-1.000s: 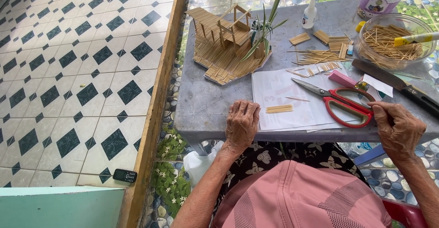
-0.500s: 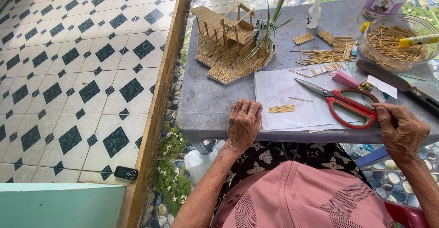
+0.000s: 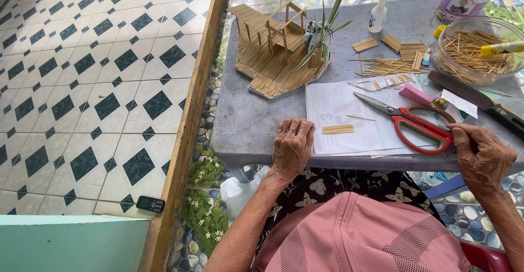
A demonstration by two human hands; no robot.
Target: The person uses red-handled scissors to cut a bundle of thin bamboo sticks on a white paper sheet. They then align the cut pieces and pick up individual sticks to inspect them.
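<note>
Landmark: grey table [image 3: 256, 119], seen from above.

Off its left edge, on the patterned tile floor [image 3: 98, 86]: a small black phone [image 3: 149, 204].

Far left part of the table: a stick-built model house [image 3: 273, 48] with a green plant [image 3: 322, 29] against it.

Near edge, left: left hand [image 3: 292, 146], palm down, fingers bent and pressed together, resting on the tabletop beside a white paper sheet [image 3: 349, 122].

On the paper: a short bundle of sticks [image 3: 338, 129], apart from both hands, and red-handled scissors [image 3: 409, 122], blades slightly parted.

Near edge, right: right hand [image 3: 483, 157], fingers curled together, fingertips touching the scissors' handle loop.

Far right: a glue bottle [image 3: 377, 14], loose stick piles [image 3: 390, 64], a clear bowl of sticks [image 3: 477, 51], a knife [image 3: 480, 102].
</note>
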